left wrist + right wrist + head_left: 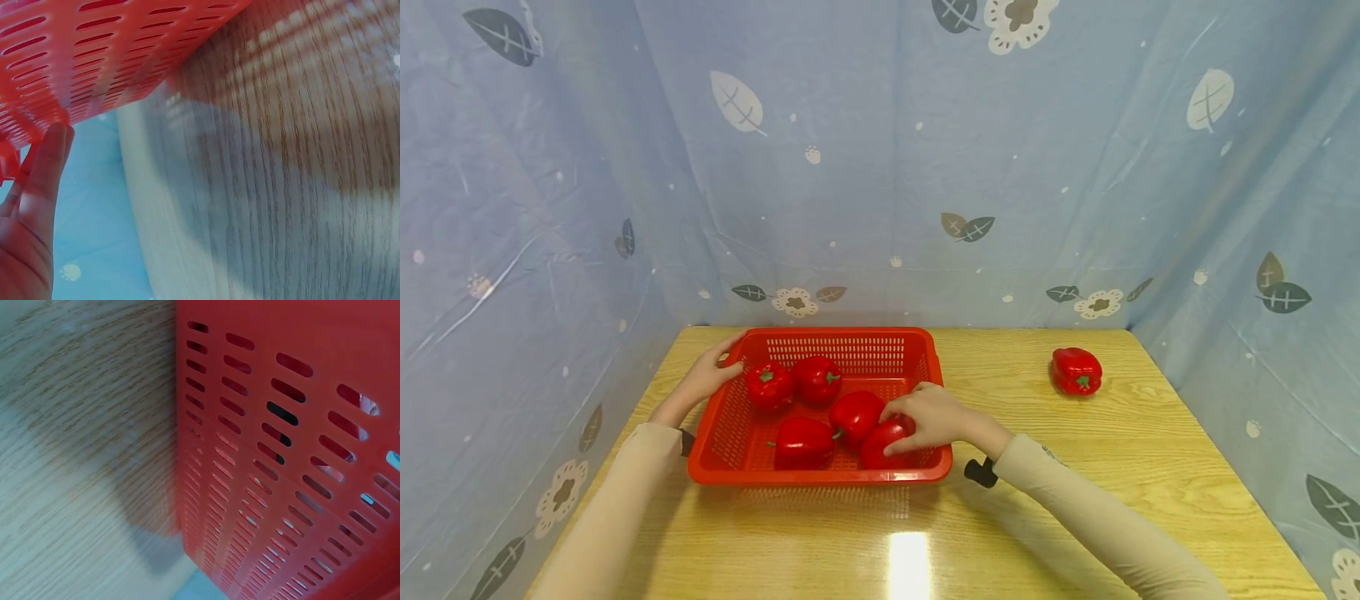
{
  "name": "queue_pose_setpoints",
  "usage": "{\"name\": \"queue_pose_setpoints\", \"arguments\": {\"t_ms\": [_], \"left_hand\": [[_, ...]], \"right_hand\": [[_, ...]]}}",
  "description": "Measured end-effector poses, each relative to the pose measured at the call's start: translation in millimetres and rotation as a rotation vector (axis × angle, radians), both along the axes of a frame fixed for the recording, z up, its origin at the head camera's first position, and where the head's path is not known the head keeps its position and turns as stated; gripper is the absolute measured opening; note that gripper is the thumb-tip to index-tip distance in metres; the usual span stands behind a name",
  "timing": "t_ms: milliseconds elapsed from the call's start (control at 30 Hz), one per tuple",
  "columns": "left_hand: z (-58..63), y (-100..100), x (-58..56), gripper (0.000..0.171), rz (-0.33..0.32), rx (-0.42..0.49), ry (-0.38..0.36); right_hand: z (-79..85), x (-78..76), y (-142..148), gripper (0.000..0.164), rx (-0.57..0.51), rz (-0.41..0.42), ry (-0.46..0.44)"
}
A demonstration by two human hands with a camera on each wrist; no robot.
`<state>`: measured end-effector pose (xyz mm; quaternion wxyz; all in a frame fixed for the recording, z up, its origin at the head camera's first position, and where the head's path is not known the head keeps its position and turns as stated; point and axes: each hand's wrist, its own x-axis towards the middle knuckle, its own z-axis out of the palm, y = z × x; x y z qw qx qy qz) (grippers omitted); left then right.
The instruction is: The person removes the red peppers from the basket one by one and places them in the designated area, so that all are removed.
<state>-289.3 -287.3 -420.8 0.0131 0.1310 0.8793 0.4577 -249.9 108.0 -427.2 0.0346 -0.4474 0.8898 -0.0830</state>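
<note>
A big wooden counter [1150,467] stands in front of blue cloth walls with leaves and flowers. On it sits a red basket [842,477] full of little holes. Inside the basket lie five red peppers, close together and touching.

The left hand [706,377] rests on the basket's far left corner. Its fingers lie on the rim, probably to keep the basket from sliding. From the head view and the left wrist view, I cannot tell if that grip curls round the rim or only presses on it.

The right hand [928,419] reaches over the near right side of the basket. Its grip is curled round the nearest pepper [882,444], the one by the front right corner.

One more pepper [1077,371] sits alone on the counter, well apart to the right.

The hand covers the top of the held pepper. The right wrist view shows only the basket wall and the wood, very close and blurry.
</note>
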Motion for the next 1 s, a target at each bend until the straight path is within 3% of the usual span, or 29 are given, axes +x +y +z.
{"name": "queue_pose_setpoints", "arguments": {"t_ms": [67, 300, 1000], "left_hand": [[2.7, 2.1, 2.3, 0.060, 0.003, -0.007, 0.001], [-24.7, -14.3, -16.7, 0.062, 0.001, 0.013, 0.010], [-25.1, -14.7, -16.9, 0.061, -0.011, 0.012, 0.010]], "right_hand": [[0.3, 0.0, -0.1, 0.051, 0.007, -0.004, -0.004], [-0.8, -0.8, 0.9, 0.049, 0.016, -0.015, -0.003], [-0.2, -1.8, 2.0, 0.041, -0.041, 0.030, -0.016]]}}
